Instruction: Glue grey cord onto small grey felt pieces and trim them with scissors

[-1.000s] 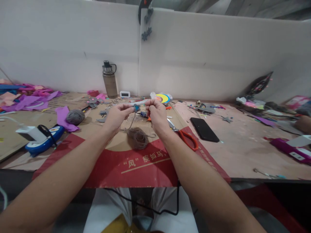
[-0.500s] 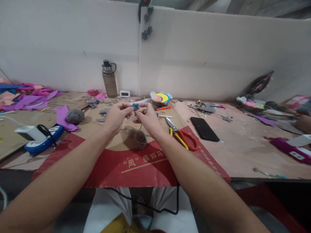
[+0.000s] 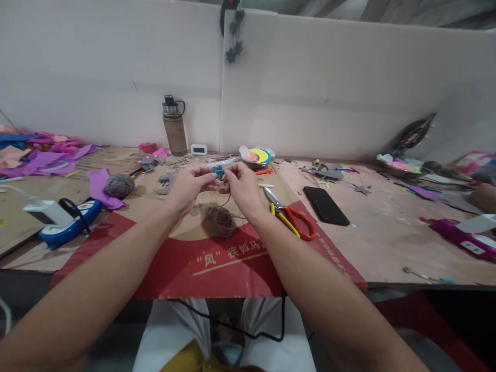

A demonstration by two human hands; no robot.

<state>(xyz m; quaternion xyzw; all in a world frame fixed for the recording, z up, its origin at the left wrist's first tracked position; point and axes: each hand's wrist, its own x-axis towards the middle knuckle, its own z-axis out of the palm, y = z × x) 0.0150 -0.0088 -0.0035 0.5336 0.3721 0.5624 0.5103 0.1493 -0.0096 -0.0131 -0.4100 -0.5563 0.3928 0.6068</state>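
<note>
A: Backdrop?
B: Left panel (image 3: 104, 57) and right panel (image 3: 349, 62), both white, meeting at a vertical seam. Small dark mark on each.
A: Above?
B: Grey, wood-like boards (image 3: 422, 11), upper right.
A: Furniture?
B: Table (image 3: 387, 237) against the panels, pinkish worn top, dark front edge.
A: Light?
B: Dull, soft. Right panel greyer at its far end.

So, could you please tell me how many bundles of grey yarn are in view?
2 clearly: a loose bundle on the cardboard, and a ball on the left, by purple paper. A dark clump far right may be another.
</note>
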